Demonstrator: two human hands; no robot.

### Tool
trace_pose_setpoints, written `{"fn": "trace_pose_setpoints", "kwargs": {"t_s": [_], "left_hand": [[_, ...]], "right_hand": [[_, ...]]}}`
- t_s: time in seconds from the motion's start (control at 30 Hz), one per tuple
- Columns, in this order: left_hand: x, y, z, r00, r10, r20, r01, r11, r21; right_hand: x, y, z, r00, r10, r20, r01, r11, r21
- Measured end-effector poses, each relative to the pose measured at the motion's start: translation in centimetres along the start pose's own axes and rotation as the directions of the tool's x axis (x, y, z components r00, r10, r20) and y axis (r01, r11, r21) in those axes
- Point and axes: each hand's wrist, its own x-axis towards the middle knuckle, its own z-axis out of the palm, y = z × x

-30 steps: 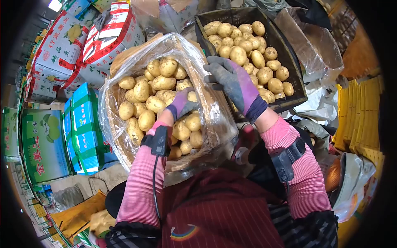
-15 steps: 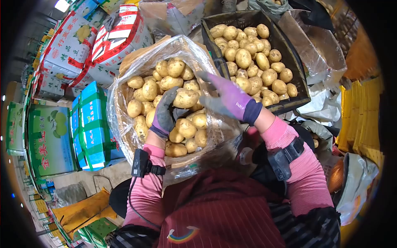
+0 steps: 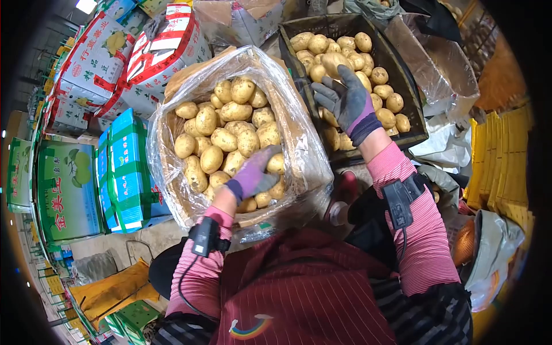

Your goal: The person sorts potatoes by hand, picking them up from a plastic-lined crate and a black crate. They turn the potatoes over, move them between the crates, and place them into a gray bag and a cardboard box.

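Note:
A plastic-lined cardboard box [image 3: 299, 152] in front of me is filled with potatoes [image 3: 224, 140]. My left hand [image 3: 253, 173], in a purple and grey glove, rests on the potatoes at the box's near right side. Its fingers and thumb are spread around a potato [image 3: 276, 164] without closing on it. Over the black crate [image 3: 411, 123] to the right, my right hand [image 3: 349, 103] is open with its gloved fingers apart. A larger potato [image 3: 333, 64] lies right at its fingertips, among the crate's other potatoes [image 3: 379, 92].
White and red printed cartons [image 3: 89, 63] are stacked at the back left, with a blue carton [image 3: 125, 172] and a green carton [image 3: 68, 192] below them. An opened, plastic-lined box [image 3: 434, 63] stands beyond the crate. Yellow folded material [image 3: 503, 164] lies at the far right.
My right hand has moved from the box to above the crate. My left hand has turned over and shifted down and right onto the potatoes. More potatoes show in the middle of the box.

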Motion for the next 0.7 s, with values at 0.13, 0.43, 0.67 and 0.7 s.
{"fn": "trace_pose_setpoints", "kwargs": {"t_s": [0.13,0.43,0.67,0.7], "left_hand": [[0.7,-0.3,0.7,0.997,0.004,-0.076,0.001,0.997,0.071],[-2.4,-1.1,-1.2,0.927,-0.351,-0.136,-0.002,0.355,-0.935],[-1.8,3.2,-3.1,0.944,-0.244,-0.224,-0.12,0.377,-0.918],[-1.9,2.7,-3.6,0.975,-0.179,-0.134,-0.079,0.286,-0.955]], "right_hand": [[-2.7,2.4,1.7,0.969,0.014,0.246,0.115,0.856,-0.503],[-5.8,6.9,0.7,0.725,0.264,0.636,0.643,0.07,-0.763],[-5.5,4.0,2.0,0.823,0.255,0.507,0.319,0.531,-0.785],[-5.1,3.7,1.8,0.864,0.195,0.464,0.29,0.56,-0.776]]}}
